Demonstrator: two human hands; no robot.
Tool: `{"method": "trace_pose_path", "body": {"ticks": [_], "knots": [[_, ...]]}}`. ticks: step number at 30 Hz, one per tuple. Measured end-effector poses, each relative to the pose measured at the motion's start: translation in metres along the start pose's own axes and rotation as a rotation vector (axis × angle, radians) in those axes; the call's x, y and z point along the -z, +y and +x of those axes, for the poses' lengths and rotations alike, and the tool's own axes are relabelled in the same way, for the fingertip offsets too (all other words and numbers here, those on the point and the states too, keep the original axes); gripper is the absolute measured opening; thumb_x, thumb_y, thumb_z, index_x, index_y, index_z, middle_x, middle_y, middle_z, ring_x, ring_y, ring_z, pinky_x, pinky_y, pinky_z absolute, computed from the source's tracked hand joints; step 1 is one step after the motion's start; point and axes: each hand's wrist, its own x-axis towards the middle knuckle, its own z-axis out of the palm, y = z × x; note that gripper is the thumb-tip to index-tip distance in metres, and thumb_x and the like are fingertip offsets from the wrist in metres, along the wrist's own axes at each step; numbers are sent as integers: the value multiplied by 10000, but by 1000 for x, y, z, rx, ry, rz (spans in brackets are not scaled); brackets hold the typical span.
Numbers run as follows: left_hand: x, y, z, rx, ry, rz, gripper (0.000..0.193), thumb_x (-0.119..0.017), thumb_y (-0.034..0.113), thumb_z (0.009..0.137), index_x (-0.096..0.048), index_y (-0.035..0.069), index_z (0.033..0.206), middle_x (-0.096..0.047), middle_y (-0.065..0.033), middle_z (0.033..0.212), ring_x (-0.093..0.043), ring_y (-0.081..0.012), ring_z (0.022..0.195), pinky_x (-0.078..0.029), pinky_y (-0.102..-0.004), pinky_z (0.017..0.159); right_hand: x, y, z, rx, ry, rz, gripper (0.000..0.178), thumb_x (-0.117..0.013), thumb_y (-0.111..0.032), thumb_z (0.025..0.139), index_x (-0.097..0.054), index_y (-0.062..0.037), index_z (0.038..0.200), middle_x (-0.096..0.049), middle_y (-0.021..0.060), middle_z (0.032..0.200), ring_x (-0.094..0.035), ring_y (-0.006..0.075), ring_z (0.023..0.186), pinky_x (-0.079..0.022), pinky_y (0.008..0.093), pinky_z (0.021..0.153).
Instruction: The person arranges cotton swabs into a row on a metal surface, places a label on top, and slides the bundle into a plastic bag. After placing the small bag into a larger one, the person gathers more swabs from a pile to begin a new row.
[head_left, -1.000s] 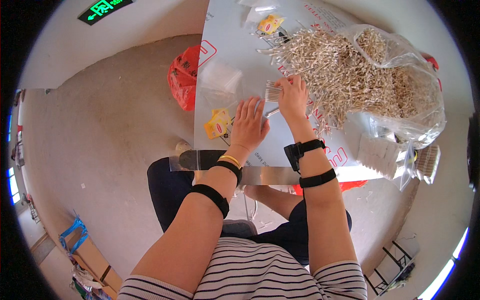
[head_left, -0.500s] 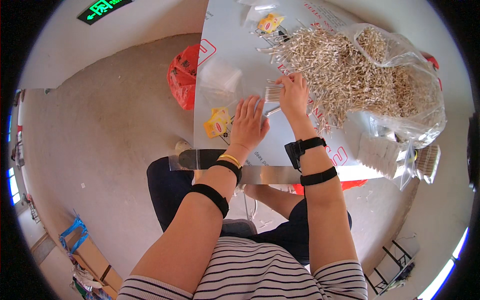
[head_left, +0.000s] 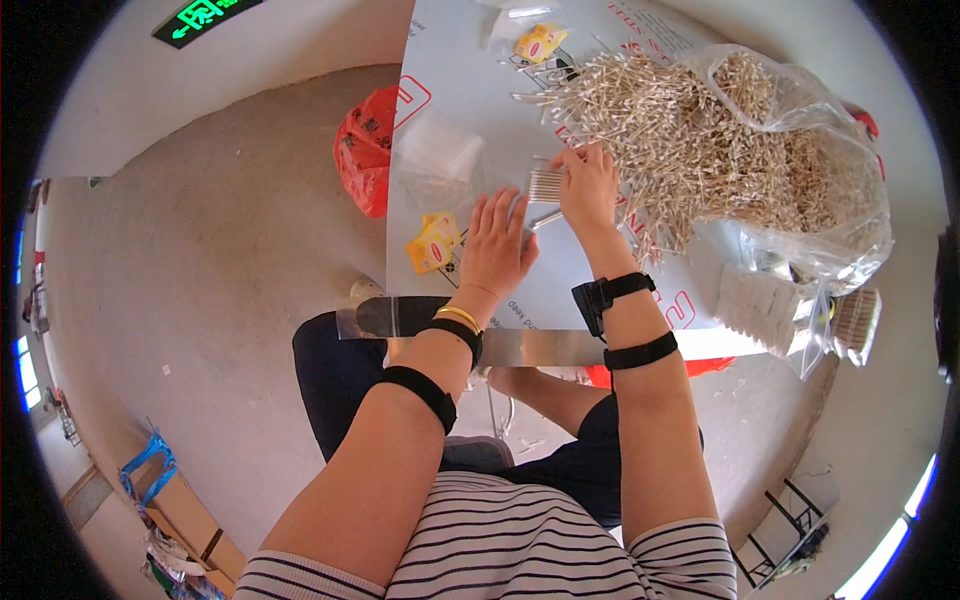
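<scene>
A neat row of cotton swabs (head_left: 545, 187) lies side by side on the grey printed table sheet. My right hand (head_left: 588, 188) is bent over the right end of this row, fingers curled and closed on the swabs there; its fingertips partly hide them. One more swab touches the index fingertip at the row's far side. Another loose cotton swab (head_left: 545, 220) lies aslant below the row, between my hands. My left hand (head_left: 493, 245) rests flat on the sheet, fingers stretched out and holding nothing, just left of that loose swab.
A big heap of cotton swabs (head_left: 660, 130) spills from a clear plastic bag (head_left: 850, 225) on the right. Packed bundles (head_left: 760, 300) sit near the front right edge. Clear empty bags (head_left: 435, 150) and yellow packets (head_left: 434, 245) lie left. A red bag (head_left: 365, 150) hangs by the left edge.
My right hand has barely shifted at the row's end. My left hand stays in place, and the swabs lie almost as before.
</scene>
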Motion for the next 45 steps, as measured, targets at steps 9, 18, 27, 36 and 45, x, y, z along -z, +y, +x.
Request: {"method": "trace_pose_path", "body": {"ticks": [9,18,27,36,45], "knots": [[0,-1,0,-10,14,-30,585,-621,276,910,-476,29,1421,-467,-158,1467,-391,-326,1437,-257,-513,1244,7,2,-20,-40,-38,104,227,-606,-59,883,-751,-189,999,-602,82,1101,-570,324,1103,-452,481,950],[4,2,3,8,-16,-37,617,-639,269,899,-466,19,1437,-464,-156,1468,-394,-314,1438,-262,-512,1240,19,15,-78,-29,72,322,460,-542,-51,940,-548,-23,1399,-513,200,1459,-461,396,1381,-354,514,1170],[-2,-2,1,-21,14,-26,566,-601,206,945,-444,32,1460,-467,-162,1474,-410,-335,1435,-261,-523,1243,1,-1,-77,92,-85,29,705,-595,-196,982,-286,-2,1585,-202,239,1671,-184,400,1560,-224,509,1261],[-1,-3,0,1,4,-4,523,-570,183,949,-474,30,1440,-473,-141,1469,-412,-308,1431,-274,-511,1238,7,-2,-83,76,-78,91,707,-591,-215,997,-272,-20,1598,-171,250,1680,-191,419,1554,-225,518,1258],[-1,-2,-1,-10,-8,-32,566,-562,126,928,-426,33,1469,-452,-163,1494,-398,-334,1440,-251,-523,1252,-7,-9,-75,45,-98,-36,773,-605,-373,1004,-253,-54,1614,-155,250,1683,-169,418,1559,-217,521,1255]]}}
